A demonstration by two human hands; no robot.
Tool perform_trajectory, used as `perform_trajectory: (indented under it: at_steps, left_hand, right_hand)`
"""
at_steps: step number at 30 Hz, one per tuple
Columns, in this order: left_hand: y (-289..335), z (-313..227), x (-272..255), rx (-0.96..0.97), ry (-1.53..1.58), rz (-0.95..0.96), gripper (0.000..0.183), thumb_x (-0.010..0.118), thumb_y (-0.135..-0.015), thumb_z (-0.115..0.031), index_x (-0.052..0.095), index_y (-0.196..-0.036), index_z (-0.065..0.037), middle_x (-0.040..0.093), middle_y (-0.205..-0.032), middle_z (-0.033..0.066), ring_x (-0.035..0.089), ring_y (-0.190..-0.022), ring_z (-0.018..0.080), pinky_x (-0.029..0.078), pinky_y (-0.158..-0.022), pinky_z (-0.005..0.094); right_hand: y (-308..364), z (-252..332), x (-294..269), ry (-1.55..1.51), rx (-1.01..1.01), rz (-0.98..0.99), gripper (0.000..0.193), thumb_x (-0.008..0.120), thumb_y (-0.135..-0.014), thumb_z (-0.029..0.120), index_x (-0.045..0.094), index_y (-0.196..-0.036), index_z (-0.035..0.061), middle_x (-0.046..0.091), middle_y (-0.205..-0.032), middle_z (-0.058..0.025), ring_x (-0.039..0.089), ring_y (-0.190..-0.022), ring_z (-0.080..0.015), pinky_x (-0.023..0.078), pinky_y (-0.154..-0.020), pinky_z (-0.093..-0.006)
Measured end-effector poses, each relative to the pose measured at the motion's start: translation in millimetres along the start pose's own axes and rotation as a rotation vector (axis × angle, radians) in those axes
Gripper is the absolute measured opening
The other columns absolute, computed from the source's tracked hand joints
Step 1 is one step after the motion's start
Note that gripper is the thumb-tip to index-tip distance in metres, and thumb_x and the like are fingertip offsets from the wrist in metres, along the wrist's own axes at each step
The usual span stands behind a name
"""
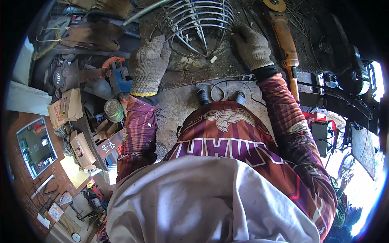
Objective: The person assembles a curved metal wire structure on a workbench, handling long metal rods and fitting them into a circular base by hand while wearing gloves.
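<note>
A rounded cage of bent metal rods (197, 14) rests on the dark workbench (182, 75), ahead of me at the top of the head view. Its curved bars narrow to a point toward me. My left hand (149, 65), in a grey knitted glove with a yellow cuff edge, is closed at the cage's left side. At the right side my right hand (252, 46), gloved alike, has its fingers curled against the outer rods. Both sets of fingertips are partly hidden. A small pale piece (213, 59) lies just below the cage's point.
An orange angle grinder (286, 42) lies right of my right hand, its disc (275, 4) at the far end. Loose thin rods surround it. Left are a tin can (114, 110), a blue tool (119, 79) and cardboard boxes (81, 150). A tool-strewn brown surface (24, 162) lies further left.
</note>
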State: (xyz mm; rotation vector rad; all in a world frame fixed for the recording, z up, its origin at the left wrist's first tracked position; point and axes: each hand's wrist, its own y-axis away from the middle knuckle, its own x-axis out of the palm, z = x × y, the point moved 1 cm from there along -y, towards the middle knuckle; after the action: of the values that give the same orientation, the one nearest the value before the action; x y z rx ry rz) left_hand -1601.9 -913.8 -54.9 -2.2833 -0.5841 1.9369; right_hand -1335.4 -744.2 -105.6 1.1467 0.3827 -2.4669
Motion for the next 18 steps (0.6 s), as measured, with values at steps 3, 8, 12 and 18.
perform_trajectory:
  at_steps: [3,8,12,18]
  left_hand:
    - [-2.9,-0.7,-2.9,0.017,-0.016,0.005,0.029,0.066,-0.095,-0.025,0.073,-0.116,-0.005,0.074,-0.109,0.0179,0.071,-0.099,0.0373,0.056,-0.086,0.0460]
    - [-7.0,-5.7,-11.6,0.030,-0.095,0.047,0.030,0.065,-0.096,-0.026,0.073,-0.116,-0.005,0.074,-0.109,0.0180,0.071,-0.098,0.0372,0.056,-0.087,0.0461]
    - [-7.7,-1.1,-10.3,0.082,-0.093,-0.014,0.031,0.068,-0.094,-0.029,0.073,-0.116,-0.009,0.075,-0.102,0.0160,0.072,-0.089,0.0366,0.057,-0.079,0.0476]
    - [-12.5,-6.1,-16.1,0.084,-0.150,-0.016,0.032,0.071,-0.091,-0.030,0.072,-0.116,-0.010,0.074,-0.102,0.0167,0.072,-0.088,0.0365,0.058,-0.076,0.0479]
  right_hand:
    - [2.2,-1.1,2.0,0.021,-0.016,-0.006,0.032,0.062,-0.096,0.041,0.072,-0.120,0.0220,0.075,-0.109,-0.0154,0.069,-0.108,-0.0375,0.054,-0.093,-0.0483]
    - [7.4,1.7,0.7,0.045,-0.037,0.047,0.031,0.062,-0.095,0.040,0.071,-0.120,0.0221,0.075,-0.108,-0.0146,0.070,-0.106,-0.0378,0.055,-0.092,-0.0491]
    - [10.7,2.6,2.4,0.053,-0.043,0.029,0.030,0.061,-0.096,0.039,0.071,-0.119,0.0222,0.075,-0.108,-0.0144,0.070,-0.105,-0.0376,0.055,-0.091,-0.0490]
    - [6.8,0.3,-13.1,-0.129,-0.054,0.034,0.028,0.062,-0.096,0.032,0.071,-0.119,0.0203,0.075,-0.108,-0.0134,0.071,-0.106,-0.0357,0.055,-0.093,-0.0449]
